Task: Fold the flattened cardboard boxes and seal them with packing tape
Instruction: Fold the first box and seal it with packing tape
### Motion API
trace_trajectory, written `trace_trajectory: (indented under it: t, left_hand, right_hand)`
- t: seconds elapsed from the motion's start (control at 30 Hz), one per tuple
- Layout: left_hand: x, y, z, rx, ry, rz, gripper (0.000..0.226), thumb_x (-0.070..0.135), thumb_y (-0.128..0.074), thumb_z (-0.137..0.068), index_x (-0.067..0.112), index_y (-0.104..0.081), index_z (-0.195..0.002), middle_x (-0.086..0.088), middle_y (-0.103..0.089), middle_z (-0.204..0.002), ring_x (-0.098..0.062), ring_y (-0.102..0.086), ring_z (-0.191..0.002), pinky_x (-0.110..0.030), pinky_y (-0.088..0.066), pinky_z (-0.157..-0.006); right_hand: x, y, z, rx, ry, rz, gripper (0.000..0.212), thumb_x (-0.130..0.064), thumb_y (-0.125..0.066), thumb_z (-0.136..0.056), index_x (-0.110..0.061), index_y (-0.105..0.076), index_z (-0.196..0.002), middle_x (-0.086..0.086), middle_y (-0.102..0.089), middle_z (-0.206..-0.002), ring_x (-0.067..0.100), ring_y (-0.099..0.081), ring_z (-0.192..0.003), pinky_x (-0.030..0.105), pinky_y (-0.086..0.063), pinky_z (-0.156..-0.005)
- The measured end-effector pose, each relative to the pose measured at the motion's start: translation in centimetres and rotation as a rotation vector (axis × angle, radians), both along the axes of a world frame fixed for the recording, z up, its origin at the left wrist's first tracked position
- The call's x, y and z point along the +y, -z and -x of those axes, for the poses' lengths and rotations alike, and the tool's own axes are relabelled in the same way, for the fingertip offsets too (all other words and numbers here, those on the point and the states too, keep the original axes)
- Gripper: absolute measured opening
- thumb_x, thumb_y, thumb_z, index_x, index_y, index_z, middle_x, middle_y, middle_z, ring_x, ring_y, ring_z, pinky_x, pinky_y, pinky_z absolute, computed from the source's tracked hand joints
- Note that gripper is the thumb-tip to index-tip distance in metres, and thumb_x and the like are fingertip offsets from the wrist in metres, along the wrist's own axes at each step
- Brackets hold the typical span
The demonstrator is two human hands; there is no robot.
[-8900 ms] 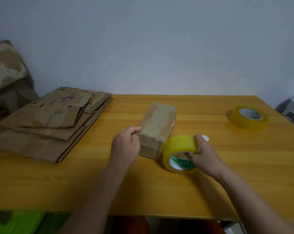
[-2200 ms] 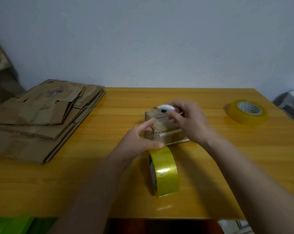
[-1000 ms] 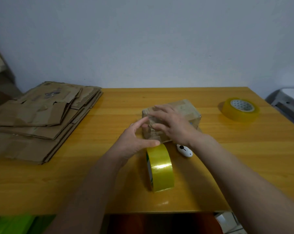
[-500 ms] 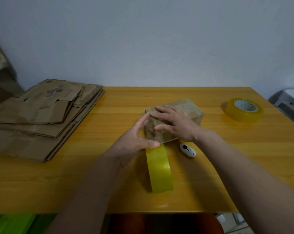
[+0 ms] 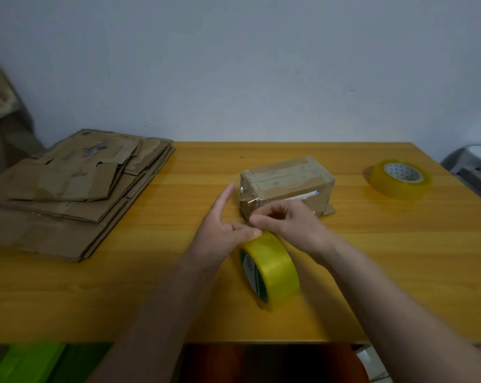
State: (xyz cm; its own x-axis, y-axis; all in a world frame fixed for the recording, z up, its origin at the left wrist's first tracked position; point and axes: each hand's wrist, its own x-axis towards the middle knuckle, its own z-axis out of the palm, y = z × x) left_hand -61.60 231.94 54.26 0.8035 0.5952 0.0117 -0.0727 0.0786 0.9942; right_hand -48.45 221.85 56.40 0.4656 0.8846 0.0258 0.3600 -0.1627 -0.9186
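A small folded cardboard box [image 5: 286,181] with clear tape on its near end lies in the middle of the table. A yellow packing tape roll [image 5: 272,269] stands on edge just in front of it. My left hand [image 5: 220,230] is beside the box's near-left corner, index finger straight and raised, thumb tip touching the top of the roll. My right hand [image 5: 289,222] is at the box's near end, fingers curled, pinching the tape there. The white cutter is hidden under my right wrist.
A stack of flattened cardboard boxes [image 5: 76,194] lies at the table's left. A second yellow tape roll [image 5: 399,179] lies flat at the far right. The wooden table [image 5: 413,272] ends at a wall behind; a grey object [image 5: 474,167] stands off its right side.
My right hand slid off the box top to its near end and curled its fingers on the tape. It now covers the white cutter. My left hand stayed by the roll.
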Motion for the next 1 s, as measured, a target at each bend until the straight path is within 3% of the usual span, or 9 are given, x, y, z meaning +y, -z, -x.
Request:
trace_trajectory:
  t: [0.07, 0.13, 0.23, 0.33, 0.43, 0.6, 0.73, 0.9, 1.0]
  left_hand:
    - [-0.7, -0.5, 0.1, 0.004, -0.052, -0.011, 0.095, -0.013, -0.069, -0.078, 0.029, -0.024, -0.15, 0.024, -0.069, -0.104, -0.014, -0.067, -0.077, -0.021, -0.056, -0.069]
    - [-1.4, -0.8, 0.4, 0.038, -0.15, 0.003, 0.093, -0.008, -0.074, -0.077, 0.029, -0.028, -0.149, 0.007, -0.046, -0.142, -0.009, -0.07, -0.084, -0.017, -0.055, -0.068]
    - [-3.2, -0.3, 0.8, 0.166, -0.419, -0.118, 0.083, 0.016, -0.085, -0.07, 0.026, -0.039, -0.139, 0.005, -0.044, -0.129, -0.002, -0.059, -0.102, -0.015, -0.049, -0.074]
    - [-5.1, 0.7, 1.5, 0.084, -0.678, -0.299, 0.049, 0.02, -0.085, -0.068, 0.033, -0.049, -0.099, 0.006, -0.049, -0.116, -0.006, -0.052, -0.101, -0.024, -0.049, -0.085]
    - [-5.8, 1.1, 1.8, 0.08, -0.677, -0.635, 0.026, 0.021, -0.079, -0.073, 0.035, -0.059, -0.082, 0.013, -0.049, -0.097, -0.006, -0.048, -0.095, -0.017, -0.042, -0.084]
    - [-4.6, 0.2, 1.4, 0.201, -0.437, -0.523, 0.036, 0.027, -0.075, -0.08, 0.027, -0.067, -0.116, 0.013, -0.054, -0.11, -0.007, -0.048, -0.107, -0.02, -0.042, -0.091]
    - [-4.1, -0.6, 1.3, 0.144, -0.321, -0.335, 0.031, 0.016, -0.076, -0.081, 0.017, -0.07, -0.111, 0.003, -0.071, -0.1, -0.007, -0.065, -0.088, -0.016, -0.052, -0.077]
    - [-4.9, -0.8, 1.0, 0.097, -0.301, -0.352, 0.019, 0.014, -0.074, -0.082, 0.018, -0.073, -0.101, 0.005, -0.072, -0.093, -0.007, -0.068, -0.086, -0.013, -0.051, -0.073]
    - [-5.3, -0.9, 0.8, 0.101, -0.385, -0.365, 0.045, 0.016, -0.077, -0.079, 0.024, -0.058, -0.119, 0.008, -0.065, -0.102, -0.007, -0.064, -0.088, -0.019, -0.053, -0.077]
  right_hand:
    - [-0.5, 0.3, 0.2, 0.102, 0.001, 0.008, 0.012, -0.011, -0.069, -0.085, 0.002, -0.069, -0.085, 0.016, -0.068, -0.083, 0.016, -0.061, -0.077, 0.032, -0.049, -0.078]
    - [-0.8, 0.4, 0.6, 0.165, 0.051, -0.051, 0.008, -0.005, -0.067, -0.085, 0.004, -0.066, -0.084, 0.017, -0.065, -0.084, 0.02, -0.059, -0.079, 0.038, -0.05, -0.082]
    - [-1.1, 0.8, 1.1, 0.204, 0.1, -0.092, 0.008, -0.005, -0.064, -0.087, 0.002, -0.064, -0.082, 0.015, -0.063, -0.081, 0.02, -0.057, -0.078, 0.039, -0.048, -0.081]
    - [-1.5, 1.0, 1.4, 0.235, 0.135, -0.118, 0.012, -0.006, -0.065, -0.087, -0.004, -0.062, -0.076, 0.006, -0.061, -0.072, 0.01, -0.054, -0.067, 0.027, -0.045, -0.07]
    - [-2.1, 0.9, 1.6, 0.203, 0.157, -0.141, 0.011, -0.006, -0.064, -0.088, 0.0, -0.063, -0.079, 0.025, -0.064, -0.082, 0.02, -0.055, -0.075, 0.041, -0.048, -0.079]
    - [-3.0, 0.7, 1.9, 0.135, 0.079, -0.204, 0.009, -0.005, -0.061, -0.089, 0.003, -0.062, -0.084, 0.034, -0.059, -0.088, 0.028, -0.051, -0.078, 0.043, -0.043, -0.077]
    - [-3.6, 0.6, 1.8, 0.092, 0.015, -0.222, 0.007, -0.005, -0.059, -0.09, -0.002, -0.062, -0.085, 0.026, -0.065, -0.093, 0.041, -0.058, -0.09, 0.046, -0.048, -0.086]
    - [-4.1, 0.6, 1.6, 0.062, 0.034, -0.223, 0.008, -0.007, -0.061, -0.09, -0.006, -0.063, -0.082, 0.019, -0.064, -0.085, 0.033, -0.058, -0.082, 0.039, -0.048, -0.079]
    - [-4.5, 0.5, 1.6, 0.075, 0.06, -0.218, 0.009, -0.006, -0.061, -0.09, -0.001, -0.062, -0.083, 0.013, -0.06, -0.08, 0.019, -0.052, -0.075, 0.03, -0.043, -0.073]
